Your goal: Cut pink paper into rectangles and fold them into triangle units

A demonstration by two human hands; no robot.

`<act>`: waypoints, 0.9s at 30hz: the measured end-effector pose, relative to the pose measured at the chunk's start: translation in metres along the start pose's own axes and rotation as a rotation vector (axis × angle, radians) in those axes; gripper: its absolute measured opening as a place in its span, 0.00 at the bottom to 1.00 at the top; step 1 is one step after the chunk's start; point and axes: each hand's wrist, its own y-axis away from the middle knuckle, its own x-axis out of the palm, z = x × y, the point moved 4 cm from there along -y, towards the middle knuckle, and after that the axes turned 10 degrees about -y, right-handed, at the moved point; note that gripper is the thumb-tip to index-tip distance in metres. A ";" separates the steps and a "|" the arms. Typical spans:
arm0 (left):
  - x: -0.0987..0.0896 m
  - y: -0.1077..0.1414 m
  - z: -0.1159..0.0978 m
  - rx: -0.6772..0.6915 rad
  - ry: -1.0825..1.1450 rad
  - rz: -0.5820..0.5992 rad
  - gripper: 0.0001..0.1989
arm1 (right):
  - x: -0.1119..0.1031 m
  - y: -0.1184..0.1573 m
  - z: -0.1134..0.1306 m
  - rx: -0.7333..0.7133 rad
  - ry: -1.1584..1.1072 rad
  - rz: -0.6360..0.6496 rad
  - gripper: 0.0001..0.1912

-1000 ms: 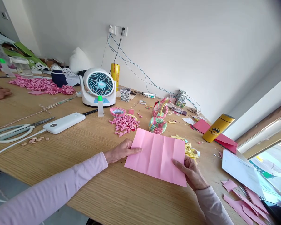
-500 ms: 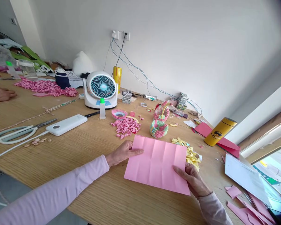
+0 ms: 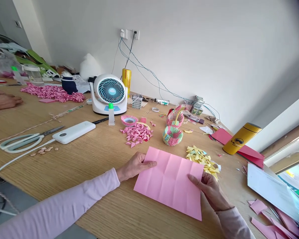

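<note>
**Pink creased sheet held flat between two hands**

A pink rectangular paper sheet (image 3: 170, 181) with several parallel fold creases lies on the light wooden table (image 3: 94, 156), near the front edge. Its long axis runs from the upper left, by the left hand, down to the lower right; the creases cross it, running from the far edge toward the person.

The left hand (image 3: 134, 165) rests at the sheet's left end, fingers stretched out close together with their tips lying on the paper. The right hand (image 3: 210, 192) grips the right end, thumb on top of the sheet and the other fingers curled behind the edge, pinching the paper.

Just beyond the sheet's far right corner sits a pile of small yellow folded paper pieces (image 3: 201, 158). Farther back stand a multicoloured folded-paper swan (image 3: 173, 127) and a heap of small pink folded paper triangles (image 3: 136, 133). A yellow cylindrical flask (image 3: 240, 138) lies tilted to the right.
</note>
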 end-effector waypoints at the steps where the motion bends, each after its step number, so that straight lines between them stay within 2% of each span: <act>1: 0.000 0.000 0.000 0.014 -0.028 -0.018 0.32 | -0.002 -0.002 0.007 -0.050 0.055 -0.012 0.19; 3: 0.000 0.001 -0.003 0.038 -0.081 -0.051 0.31 | -0.003 -0.004 0.031 -0.229 0.241 -0.064 0.24; 5: 0.000 0.002 -0.008 0.061 -0.104 -0.053 0.30 | 0.008 -0.004 0.059 -0.459 0.523 -0.094 0.24; 7: 0.001 0.004 -0.015 0.094 -0.120 -0.043 0.29 | 0.034 -0.001 0.081 -0.658 0.765 0.005 0.21; 9: 0.002 0.006 -0.021 0.132 -0.140 -0.030 0.27 | 0.065 0.000 0.090 -0.749 0.910 0.152 0.18; 11: 0.002 0.007 -0.025 0.155 -0.159 -0.023 0.25 | 0.092 -0.002 0.089 -0.755 0.974 0.296 0.16; 13: 0.003 0.008 -0.026 0.170 -0.161 -0.008 0.24 | 0.108 -0.007 0.085 -0.736 0.988 0.358 0.12; 14: 0.004 0.009 -0.027 0.176 -0.156 -0.004 0.23 | 0.112 -0.010 0.082 -0.724 0.983 0.368 0.14; 17: 0.004 0.009 -0.026 0.178 -0.136 0.004 0.23 | 0.114 -0.016 0.078 -0.692 0.962 0.360 0.19; 23: 0.005 0.008 -0.023 0.163 -0.140 0.012 0.25 | 0.111 -0.020 0.078 -0.614 0.919 0.363 0.20; 27: 0.004 0.010 -0.026 0.168 -0.108 0.001 0.26 | 0.112 -0.021 0.078 -0.626 0.884 0.367 0.19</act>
